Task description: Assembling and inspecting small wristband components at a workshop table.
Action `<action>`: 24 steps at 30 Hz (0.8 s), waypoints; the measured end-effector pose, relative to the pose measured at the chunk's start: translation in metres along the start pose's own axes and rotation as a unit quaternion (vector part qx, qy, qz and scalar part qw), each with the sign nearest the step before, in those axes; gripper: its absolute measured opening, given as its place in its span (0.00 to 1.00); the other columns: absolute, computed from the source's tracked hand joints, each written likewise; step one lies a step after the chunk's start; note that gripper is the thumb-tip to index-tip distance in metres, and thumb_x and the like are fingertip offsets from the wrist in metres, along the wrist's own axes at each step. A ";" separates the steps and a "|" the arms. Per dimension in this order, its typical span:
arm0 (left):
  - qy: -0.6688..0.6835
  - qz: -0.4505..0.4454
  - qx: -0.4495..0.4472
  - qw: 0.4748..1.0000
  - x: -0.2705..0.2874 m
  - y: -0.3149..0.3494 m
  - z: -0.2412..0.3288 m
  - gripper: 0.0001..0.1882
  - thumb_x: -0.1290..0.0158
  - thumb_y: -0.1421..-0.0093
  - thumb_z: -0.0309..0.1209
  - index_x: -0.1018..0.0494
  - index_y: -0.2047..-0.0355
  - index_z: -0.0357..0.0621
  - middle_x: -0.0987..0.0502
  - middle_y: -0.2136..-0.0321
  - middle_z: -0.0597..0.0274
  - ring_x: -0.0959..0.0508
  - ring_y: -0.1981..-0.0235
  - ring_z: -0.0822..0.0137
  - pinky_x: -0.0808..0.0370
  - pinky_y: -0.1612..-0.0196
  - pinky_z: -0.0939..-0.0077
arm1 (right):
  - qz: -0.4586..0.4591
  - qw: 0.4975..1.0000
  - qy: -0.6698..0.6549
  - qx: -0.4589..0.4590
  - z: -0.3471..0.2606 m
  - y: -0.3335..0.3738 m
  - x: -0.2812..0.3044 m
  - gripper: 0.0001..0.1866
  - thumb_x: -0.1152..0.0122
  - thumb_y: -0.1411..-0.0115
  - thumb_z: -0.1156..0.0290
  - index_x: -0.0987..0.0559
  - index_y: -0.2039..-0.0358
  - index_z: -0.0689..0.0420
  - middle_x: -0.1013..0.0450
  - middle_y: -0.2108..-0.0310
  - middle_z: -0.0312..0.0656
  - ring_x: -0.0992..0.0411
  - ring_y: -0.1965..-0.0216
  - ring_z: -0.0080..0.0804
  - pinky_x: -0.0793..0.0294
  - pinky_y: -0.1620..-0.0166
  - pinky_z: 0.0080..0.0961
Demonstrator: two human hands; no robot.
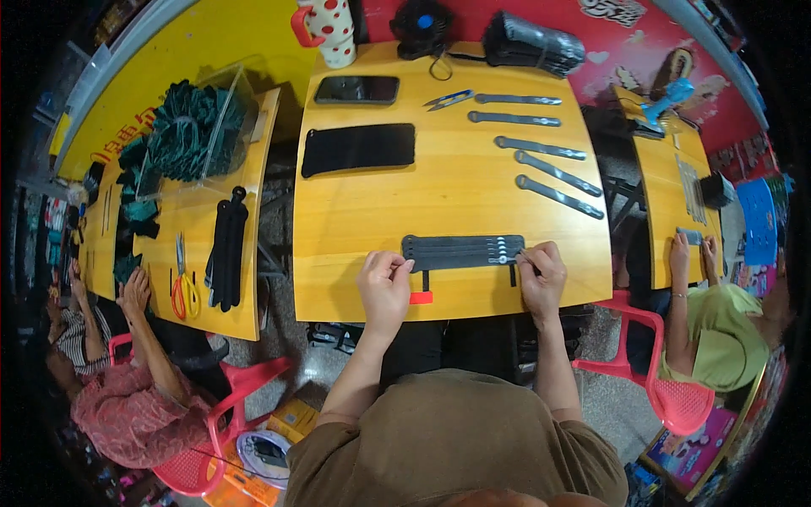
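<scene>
Near the table's front edge lies a row of flat dark grey straps [456, 251] side by side, their round ends at the left and a line of white marks near the right. At the row's left end, the thumb and fingers of my left hand [384, 286] pinch the edge of a strap. My right hand [543, 279] pinches the right end. Below the row show a red tab [421, 297] and two short black strips. Several loose grey straps with round holed ends [549, 152] lie spread at the right. A black rectangular stack [359, 149] sits at the left.
Toward the back are a phone [356, 89], thread snips [450, 100], a spotted tumbler [331, 32], a small black fan [424, 27] and a bundle of dark straps [532, 46]. Co-workers sit at side tables; the left one bears scissors [182, 283] and a clear bin [224, 127].
</scene>
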State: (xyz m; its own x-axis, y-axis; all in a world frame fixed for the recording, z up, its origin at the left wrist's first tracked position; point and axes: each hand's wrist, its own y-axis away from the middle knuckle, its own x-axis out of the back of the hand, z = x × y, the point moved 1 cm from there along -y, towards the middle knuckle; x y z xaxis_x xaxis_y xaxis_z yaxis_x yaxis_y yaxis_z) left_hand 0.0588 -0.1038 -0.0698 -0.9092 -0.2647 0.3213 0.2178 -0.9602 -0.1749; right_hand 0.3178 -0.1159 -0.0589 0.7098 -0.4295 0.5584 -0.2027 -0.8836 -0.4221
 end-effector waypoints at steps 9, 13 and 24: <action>-0.005 0.009 -0.013 1.000 0.002 0.005 -0.003 0.05 0.41 0.47 0.20 0.27 0.73 0.31 0.26 0.76 0.53 0.24 0.77 0.64 0.27 0.73 0.74 | 0.107 0.991 -0.076 -0.026 0.009 0.008 0.004 0.06 0.42 0.50 0.86 0.23 0.71 0.63 0.31 0.76 0.43 0.30 0.76 0.33 0.32 0.72 0.26; -0.030 -0.003 -0.056 0.998 0.000 0.000 -0.017 0.04 0.43 0.45 0.20 0.27 0.72 0.31 0.26 0.76 0.57 0.24 0.79 0.68 0.27 0.76 0.77 | 0.134 0.988 -0.075 -0.016 0.018 0.009 0.002 0.06 0.43 0.50 0.86 0.23 0.71 0.64 0.31 0.76 0.45 0.29 0.75 0.35 0.32 0.72 0.26; 0.194 0.053 -0.025 0.979 -0.002 -0.004 -0.032 0.05 0.50 0.37 0.24 0.29 0.64 0.32 0.26 0.73 0.60 0.28 0.85 0.74 0.30 0.82 0.81 | 0.141 0.988 -0.062 -0.003 0.034 0.005 -0.005 0.04 0.40 0.52 0.81 0.23 0.73 0.62 0.28 0.75 0.46 0.27 0.75 0.41 0.28 0.70 0.31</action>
State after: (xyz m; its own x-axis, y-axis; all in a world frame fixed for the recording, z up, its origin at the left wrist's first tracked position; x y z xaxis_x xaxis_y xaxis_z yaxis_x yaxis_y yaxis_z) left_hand 0.0481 -0.0967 -0.0999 -0.9512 -0.2988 -0.0776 0.3087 -0.9212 -0.2370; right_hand 0.3366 -0.1116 -0.0881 0.7007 -0.6339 0.3276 -0.4089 -0.7330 -0.5437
